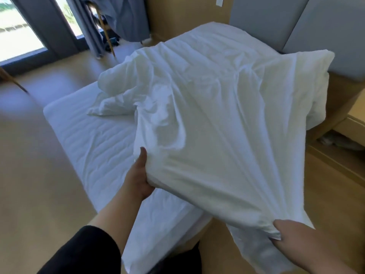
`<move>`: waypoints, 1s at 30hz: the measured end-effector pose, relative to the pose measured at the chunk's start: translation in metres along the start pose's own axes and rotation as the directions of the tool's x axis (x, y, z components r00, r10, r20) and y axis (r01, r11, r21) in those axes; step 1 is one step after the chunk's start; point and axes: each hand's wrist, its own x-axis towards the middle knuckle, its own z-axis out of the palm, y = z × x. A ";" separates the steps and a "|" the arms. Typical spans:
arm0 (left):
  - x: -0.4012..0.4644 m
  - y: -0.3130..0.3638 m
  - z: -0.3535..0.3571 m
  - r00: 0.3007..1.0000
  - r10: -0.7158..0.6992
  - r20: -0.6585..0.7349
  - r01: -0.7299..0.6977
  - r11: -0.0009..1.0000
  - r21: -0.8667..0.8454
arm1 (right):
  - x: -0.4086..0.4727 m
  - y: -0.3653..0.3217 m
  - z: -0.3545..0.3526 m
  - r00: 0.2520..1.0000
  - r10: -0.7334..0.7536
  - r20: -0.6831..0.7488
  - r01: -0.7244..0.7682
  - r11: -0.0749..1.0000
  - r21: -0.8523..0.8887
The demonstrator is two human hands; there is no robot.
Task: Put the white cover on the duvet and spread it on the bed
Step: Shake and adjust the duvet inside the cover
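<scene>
The duvet in its white cover [217, 115] is lifted above the bed [83, 135] and stretches from my hands towards the headboard. My left hand [140, 175] grips its near left edge, thumb on top. At the near right corner my right hand [294, 240] pinches the cover, and loose fabric hangs below it. The far left part of the cover is crumpled and rests on the mattress. Whether the duvet fills the whole cover I cannot tell.
A grey padded headboard [296, 26] stands at the far right. A wooden bedside unit [339, 139] is to the right of the bed. Wooden floor [29, 155] lies to the left, with a window [17, 32] and grey curtains [128, 16] beyond.
</scene>
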 end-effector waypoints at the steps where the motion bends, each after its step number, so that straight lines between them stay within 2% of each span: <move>1: -0.014 0.005 -0.002 0.999 0.039 0.012 -0.039 0.999 -0.013 | -0.004 0.002 0.005 0.999 -0.011 -0.045 0.011 1.000 0.016; 4: -0.052 0.037 0.001 0.975 0.209 0.083 -0.207 0.978 -0.026 | -0.024 0.013 0.003 0.978 0.046 -0.206 -0.003 0.978 0.206; 6: -0.071 0.053 0.002 0.961 0.251 0.116 -0.253 0.967 0.002 | -0.043 0.012 -0.005 0.968 0.058 -0.246 0.015 0.959 0.285; 9: -0.080 0.044 -0.003 0.975 0.206 0.080 -0.217 0.963 0.158 | -0.057 -0.001 0.008 0.975 0.040 -0.220 0.003 0.981 0.192; 12: -0.075 0.022 -0.024 0.996 0.073 -0.045 -0.054 0.943 0.330 | -0.049 -0.019 0.046 0.989 0.062 -0.136 -0.034 0.980 0.197; 14: -0.073 0.011 -0.044 0.996 -0.045 -0.083 0.082 0.846 0.527 | -0.036 -0.032 0.072 0.996 0.057 -0.061 -0.043 0.975 0.219; 16: -0.068 0.002 -0.067 0.979 -0.174 -0.107 0.195 0.641 0.742 | -0.025 -0.055 0.087 0.999 0.017 -0.036 -0.010 0.979 0.203; 18: -0.059 -0.002 -0.090 0.962 -0.222 -0.158 0.245 0.452 0.858 | -0.015 -0.092 0.090 0.998 -0.061 0.000 0.059 0.980 0.188; 19: -0.053 -0.001 -0.102 0.960 -0.219 -0.175 0.254 0.409 0.876 | -0.009 -0.116 0.088 0.995 -0.095 -0.002 0.093 0.975 0.201; 20: -0.047 0.001 -0.113 0.960 -0.215 -0.181 0.255 0.398 0.881 | -0.003 -0.139 0.084 0.993 -0.116 0.005 0.112 0.971 0.213; 25: 0.005 0.040 -0.180 0.964 -0.213 -0.159 0.247 0.496 0.832 | 0.046 -0.251 0.065 0.980 -0.198 -0.004 0.191 0.941 0.279; 27: 0.038 0.062 -0.207 0.966 -0.205 -0.158 0.244 0.516 0.821 | 0.067 -0.290 0.063 0.984 -0.181 -0.008 0.175 0.942 0.286; 30: 0.096 0.101 -0.249 0.959 -0.221 -0.178 0.271 0.529 0.804 | 0.093 -0.346 0.063 0.996 -0.086 0.030 0.072 0.948 0.311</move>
